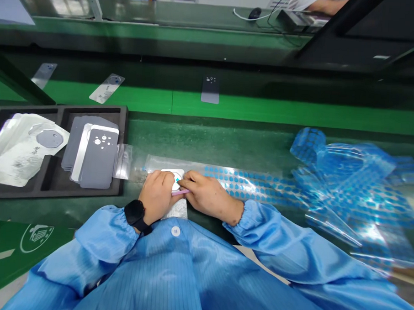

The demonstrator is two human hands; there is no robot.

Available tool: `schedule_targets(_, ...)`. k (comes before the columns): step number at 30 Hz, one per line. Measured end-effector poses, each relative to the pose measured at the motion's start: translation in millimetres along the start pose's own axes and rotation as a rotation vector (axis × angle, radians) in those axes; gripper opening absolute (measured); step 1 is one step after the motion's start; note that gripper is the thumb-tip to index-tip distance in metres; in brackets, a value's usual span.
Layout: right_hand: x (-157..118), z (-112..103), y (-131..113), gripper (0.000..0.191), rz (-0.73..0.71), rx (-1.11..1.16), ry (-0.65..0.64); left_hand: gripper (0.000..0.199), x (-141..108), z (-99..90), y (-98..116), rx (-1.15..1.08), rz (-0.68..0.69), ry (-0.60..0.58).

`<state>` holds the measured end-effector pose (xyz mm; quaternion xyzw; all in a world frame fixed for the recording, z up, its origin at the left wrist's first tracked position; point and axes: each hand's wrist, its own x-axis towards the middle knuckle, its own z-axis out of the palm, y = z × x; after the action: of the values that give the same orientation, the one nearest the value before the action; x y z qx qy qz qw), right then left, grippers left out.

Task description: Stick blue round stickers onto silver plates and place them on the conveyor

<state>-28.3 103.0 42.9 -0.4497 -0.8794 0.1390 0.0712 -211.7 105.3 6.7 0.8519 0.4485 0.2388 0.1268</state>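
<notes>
At the bench's near edge, a pale phone back cover (177, 209) with a grey pattern lies between my hands. Its white camera end (177, 173) shows above my fingers, with a small blue-green sticker (177, 180) on it. My left hand (156, 195) is closed on the cover's left side. From the right, my right hand (207, 195) pinches a thin pink stick-like tool (180, 192) over the cover, fingertips beside the sticker. The tool's exact kind cannot be made out. Beneath and beyond the hands stretches a clear film strip (240, 179) with rows of blue stickers.
On the left, a black divided tray (88, 193) holds pale patterned covers (25, 154) and dark grey covers (98, 164). Crumpled blue-dotted film (353, 179) is heaped at right. Several covers, one dark (210, 90), lie on the green belt (257, 108). Another person's arm (328, 6) shows at top right.
</notes>
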Motion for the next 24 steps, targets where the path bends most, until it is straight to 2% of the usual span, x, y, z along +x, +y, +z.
schedule_targets(5, 2.5, -2.9, -1.9, 0.028, -0.030, -0.129, -0.073, 0.038, 1.0, -1.0, 1.7, 0.002, -0.024, 0.015)
schedule_targets(12, 2.1, -1.7, -1.4, 0.029, -0.014, -0.065, -0.065, 0.037, 0.7, 2.5, 1.2, 0.020, -0.012, 0.029)
schedule_targets(16, 3.5, -4.5, -3.2, 0.027, 0.035, -0.007, -0.115, 0.036, 0.5, 2.6, 0.0, 0.022, -0.009, 0.059)
schedule_targets(19, 10.8, -10.1, -2.2, 0.026, 0.135, 0.092, -0.134, 0.039, -0.6, 4.0, -0.3, 0.018, 0.005, 0.111)
schedule_targets(22, 22.7, -18.0, -2.4, 0.036, 0.242, 0.169, -0.148, 0.043, -1.9, 8.7, -0.3, 0.003, 0.010, 0.205)
schedule_targets(24, 30.7, -23.5, -3.4, 0.029, 0.267, 0.210, -0.174, 0.049, -2.2, 12.0, -0.2, -0.027, -0.002, 0.277)
